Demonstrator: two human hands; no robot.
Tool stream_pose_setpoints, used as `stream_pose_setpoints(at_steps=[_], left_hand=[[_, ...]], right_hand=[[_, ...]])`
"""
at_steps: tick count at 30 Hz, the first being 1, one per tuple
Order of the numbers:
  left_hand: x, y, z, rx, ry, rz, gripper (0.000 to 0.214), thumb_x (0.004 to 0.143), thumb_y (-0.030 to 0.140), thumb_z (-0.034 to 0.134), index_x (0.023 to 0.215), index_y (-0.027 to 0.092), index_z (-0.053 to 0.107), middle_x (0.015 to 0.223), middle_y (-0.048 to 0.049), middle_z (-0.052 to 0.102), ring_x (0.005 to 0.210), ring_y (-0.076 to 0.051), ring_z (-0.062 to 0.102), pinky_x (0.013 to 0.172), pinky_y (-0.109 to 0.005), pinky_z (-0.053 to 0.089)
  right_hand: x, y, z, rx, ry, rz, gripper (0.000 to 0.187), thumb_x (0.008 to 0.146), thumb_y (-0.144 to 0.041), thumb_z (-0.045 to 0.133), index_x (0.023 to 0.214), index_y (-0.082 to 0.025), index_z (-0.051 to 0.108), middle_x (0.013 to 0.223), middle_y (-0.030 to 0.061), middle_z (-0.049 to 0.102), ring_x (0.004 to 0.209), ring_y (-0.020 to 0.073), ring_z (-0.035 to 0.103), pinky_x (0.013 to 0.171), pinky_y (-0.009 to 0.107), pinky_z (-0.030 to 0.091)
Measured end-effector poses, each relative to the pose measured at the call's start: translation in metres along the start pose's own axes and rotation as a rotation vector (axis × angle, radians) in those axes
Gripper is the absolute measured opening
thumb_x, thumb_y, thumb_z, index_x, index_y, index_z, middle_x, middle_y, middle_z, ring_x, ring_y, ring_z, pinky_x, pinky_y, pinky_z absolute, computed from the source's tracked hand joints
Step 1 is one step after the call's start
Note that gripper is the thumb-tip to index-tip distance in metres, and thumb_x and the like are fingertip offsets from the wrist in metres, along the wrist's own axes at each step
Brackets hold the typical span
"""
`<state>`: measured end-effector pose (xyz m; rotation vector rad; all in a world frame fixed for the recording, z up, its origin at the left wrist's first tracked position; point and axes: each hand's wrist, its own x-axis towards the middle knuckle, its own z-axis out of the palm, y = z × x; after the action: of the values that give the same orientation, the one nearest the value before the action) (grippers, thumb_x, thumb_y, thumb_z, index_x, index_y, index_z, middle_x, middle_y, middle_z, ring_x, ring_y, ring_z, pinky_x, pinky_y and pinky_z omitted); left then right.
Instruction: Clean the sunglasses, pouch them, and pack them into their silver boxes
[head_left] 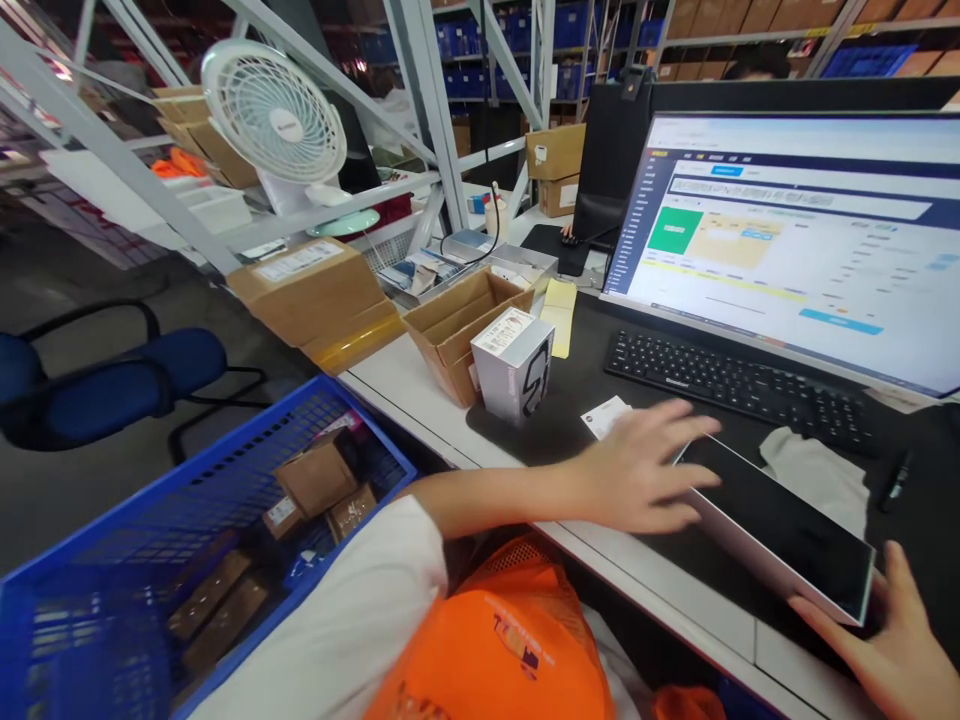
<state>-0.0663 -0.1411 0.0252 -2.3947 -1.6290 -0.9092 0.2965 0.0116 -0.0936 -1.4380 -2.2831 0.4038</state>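
Here, the left hand (pixel 641 470) spreads its fingers over the flat box (pixel 784 525) while the right hand (pixel 896 645) clasps its corner.

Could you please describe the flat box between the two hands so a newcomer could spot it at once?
Find the big monitor, then the keyboard below it. Nearer the camera, between the left hand and right hand, is the flat box. Its black top edged in white sets it apart from the crumpled pale cloth beside it.

hands (pixel 646 470) at opposite ends of black-topped box (pixel 787 528) | keyboard (pixel 731 388) beyond | monitor (pixel 795 235) lit
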Motion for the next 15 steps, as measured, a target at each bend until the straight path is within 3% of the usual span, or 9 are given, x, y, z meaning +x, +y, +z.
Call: stream_pose_setpoints(at_steps=[3, 7, 11, 15], left_hand=[[0.048, 0.023, 0.023, 0.033, -0.172, 0.274, 0.046, 0.099, 0.048, 0.049, 0.136, 0.025, 0.066, 0.165, -0.0097, 0.036, 0.160, -0.029, 0.018, 0.124, -0.048, 0.026], [0.086, 0.035, 0.036, 0.068, -0.236, 0.437, 0.048, 0.098, 0.051, 0.052, 0.140, 0.030, 0.064, 0.166, -0.0059, 0.035, 0.160, -0.028, 0.020, 0.126, -0.047, 0.023], [0.100, 0.039, 0.032, 0.065, -0.262, 0.506, 0.045, 0.100, 0.051, 0.047, 0.133, 0.029, 0.068, 0.164, -0.0035, 0.038, 0.159, -0.025, 0.022, 0.128, -0.048, 0.019], [0.097, 0.029, 0.017, 0.046, -0.221, 0.459, 0.049, 0.099, 0.054, 0.048, 0.131, 0.023, 0.068, 0.162, -0.0056, 0.041, 0.160, -0.024, 0.019, 0.131, -0.046, 0.015]], right_hand=[[0.000, -0.028, -0.009, 0.231, -0.005, 0.222, 0.147, 0.049, -0.075, 0.079, 0.167, -0.025, 0.008, 0.146, 0.0215, 0.056, 0.132, 0.0486, 0.055, 0.106, 0.065, 0.048], [0.000, -0.050, -0.022, 0.261, 0.117, -0.064, 0.141, 0.055, -0.067, 0.080, 0.167, -0.024, 0.004, 0.151, 0.0180, 0.049, 0.137, 0.0461, 0.051, 0.113, 0.064, 0.042], [0.003, -0.069, -0.035, 0.154, 0.086, -0.106, 0.135, 0.062, -0.066, 0.078, 0.167, -0.026, 0.004, 0.145, 0.0178, 0.053, 0.131, 0.0461, 0.056, 0.109, 0.064, 0.047], [0.000, -0.076, -0.041, 0.165, 0.056, -0.086, 0.131, 0.064, -0.068, 0.077, 0.166, -0.032, 0.004, 0.144, 0.0153, 0.055, 0.121, 0.0453, 0.063, 0.101, 0.063, 0.054]])
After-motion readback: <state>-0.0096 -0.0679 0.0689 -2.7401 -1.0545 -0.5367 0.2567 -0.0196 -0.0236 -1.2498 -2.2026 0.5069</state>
